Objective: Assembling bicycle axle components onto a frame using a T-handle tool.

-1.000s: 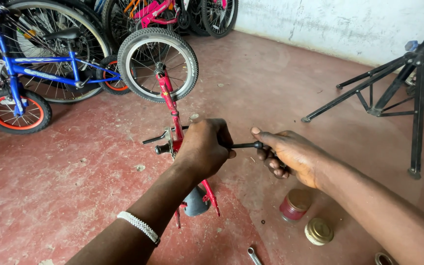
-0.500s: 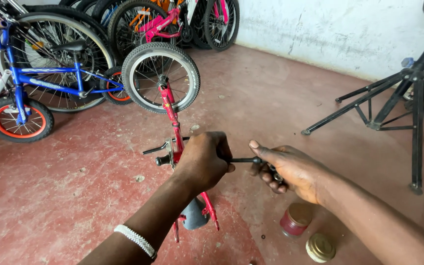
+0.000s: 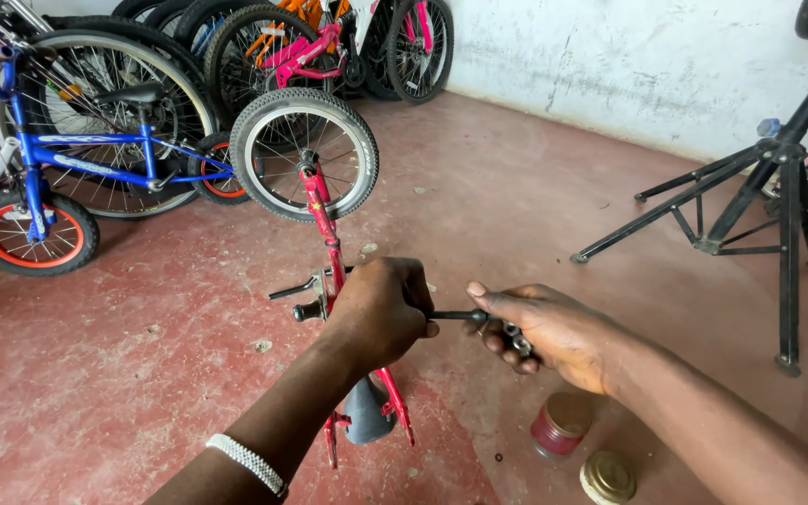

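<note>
Currently the red bicycle frame (image 3: 329,245) is gripped by the left hand (image 3: 381,313), a dark tool (image 3: 460,316) by the right hand (image 3: 544,332); if the tool slips, knuckles may be hurt.

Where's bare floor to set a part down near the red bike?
Free: red floor left of the red bike frame, below the blue bike; also the stretch between the upturned wheel and black stand. Crowded: by the right hand, a red jar and gold lid.
</note>
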